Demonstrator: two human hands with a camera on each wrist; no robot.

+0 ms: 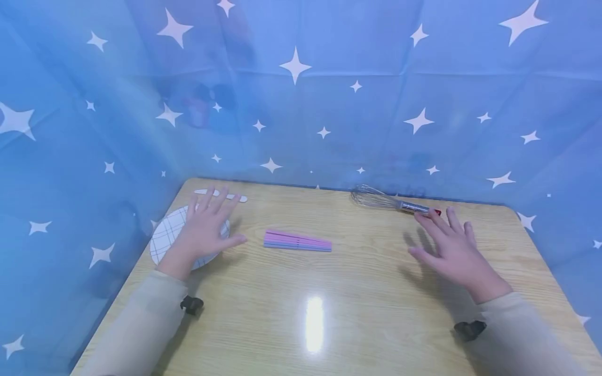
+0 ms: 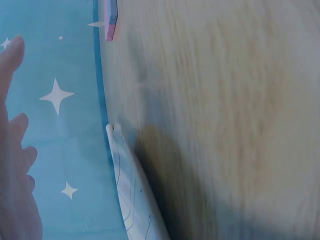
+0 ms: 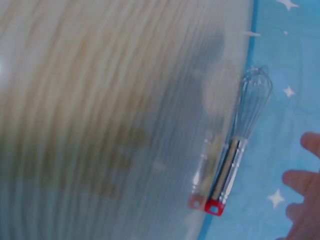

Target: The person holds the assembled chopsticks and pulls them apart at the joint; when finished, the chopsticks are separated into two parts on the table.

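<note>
Right up front, a pale left sleeve [image 1: 136,318] and a pale right sleeve [image 1: 527,329] are filling the lower corners, with a small black device [image 1: 191,305] sitting by the left cuff and a matching black device [image 1: 470,330] by the right. A light wood-grain table [image 1: 376,292] is spreading out beneath, a white streak of glare [image 1: 314,324] shining on its near half.

And here are the hands! The right hand [image 1: 453,250] is hovering over the table, fingers parted, gripping nothing. The left hand [image 1: 204,230] is hovering on the other side, fingers and thumb spread wide, its grip just as free.

Below that left hand, a round white plate with dark grid lines [image 1: 165,235] is lying by the table's left edge, partly covered from the head view. Between the hands, closer to the left, a flat row of slender pink and blue sticks [image 1: 297,241] is lying, blue on the near side, pink beyond.

Farther back on the right, a wire whisk with a silver handle and red end [image 1: 405,206] is resting near the back edge, wires pointing left; the right wrist view is showing the fingers apart from it. Back left, a slim white utensil [image 1: 235,198] is lying beyond the plate, partly hidden by fingers. Behind everything, a blue sheet with white four-pointed stars [image 1: 301,115] is hanging.
</note>
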